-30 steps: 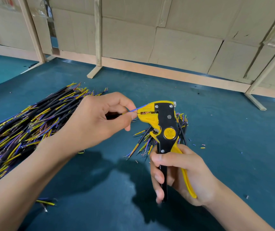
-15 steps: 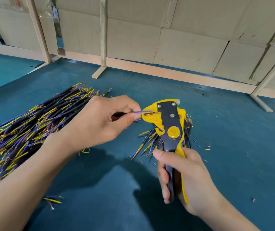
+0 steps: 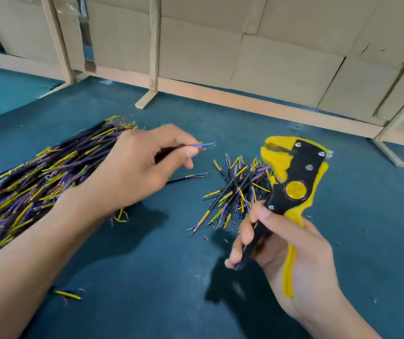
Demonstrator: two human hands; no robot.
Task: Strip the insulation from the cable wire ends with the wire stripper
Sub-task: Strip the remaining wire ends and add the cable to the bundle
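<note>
Fingers and thumb of the left hand (image 3: 137, 172) pinch one black cable (image 3: 171, 150) just behind its stripped end, so that the thin blue and yellow wires (image 3: 203, 144) stick out past the grip toward the tool. A clear gap separates those wire tips from the wire stripper (image 3: 294, 177), which the right hand (image 3: 291, 255) holds upright by its handles: the fingers curl round the black handle, and the yellow handle lies against the palm. The stripper's yellow head sits above that grip, its jaws facing the left hand with nothing between them.

Below and between the two grips, a small loose heap of cut cables (image 3: 235, 192) rests on the dark teal worktop (image 3: 367, 216), partly hidden behind the tool. One single cable (image 3: 186, 177) lies flat just under the left hand's pinch. Behind the left wrist and forearm spreads a much larger pile of cables (image 3: 37, 177) (black jackets, yellow and purple ends), blurred in this view. A short offcut (image 3: 68, 294) lies near the left forearm, and tiny insulation scraps (image 3: 225, 240) dot the surface under the small heap. Cardboard panels (image 3: 281, 57) on wooden frames stand at the far edge.
</note>
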